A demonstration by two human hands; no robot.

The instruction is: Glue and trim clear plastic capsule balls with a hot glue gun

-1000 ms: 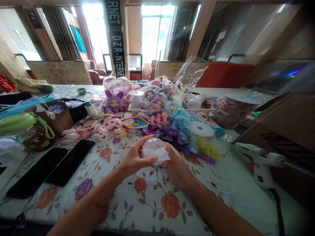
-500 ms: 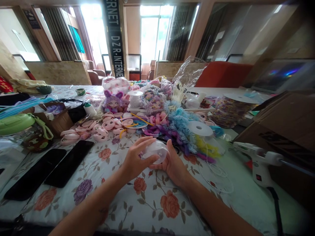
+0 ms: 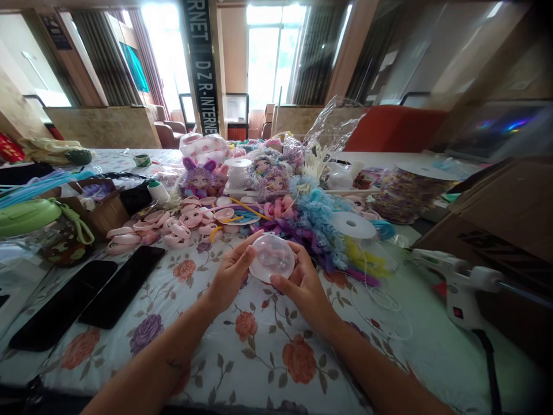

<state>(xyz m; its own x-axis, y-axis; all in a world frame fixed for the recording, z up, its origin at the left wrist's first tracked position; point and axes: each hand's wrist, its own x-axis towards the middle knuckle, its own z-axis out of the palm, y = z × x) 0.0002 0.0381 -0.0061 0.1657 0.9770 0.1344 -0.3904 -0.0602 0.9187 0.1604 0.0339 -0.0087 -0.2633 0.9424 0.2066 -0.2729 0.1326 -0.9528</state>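
Note:
A clear, round, hollow plastic shell [image 3: 272,257] is held up between my two hands above the flowered tablecloth. My left hand [image 3: 232,268] grips its left edge, thumb on the near side and fingers behind. On the right, my right hand [image 3: 303,278] holds the lower right edge, its thumb pressed near the bottom rim. Just beyond the shell lie purple yarn [image 3: 298,235] and light blue curly yarn [image 3: 322,213]. Pink doll face pieces [image 3: 192,218] are heaped to the left, past my left hand.
Two dark phones [image 3: 123,287] lie on the left. A white glue gun [image 3: 460,282] stands at the right by a cardboard box [image 3: 496,230]. Behind the yarn are a white spool [image 3: 352,225] and a purple-eared doll [image 3: 199,177]. A green-lidded jar [image 3: 32,219] stands far left.
The plastic shell has been turned so its round face points toward me. My left hand has shifted from over its top to its left side, and my right thumb has moved down.

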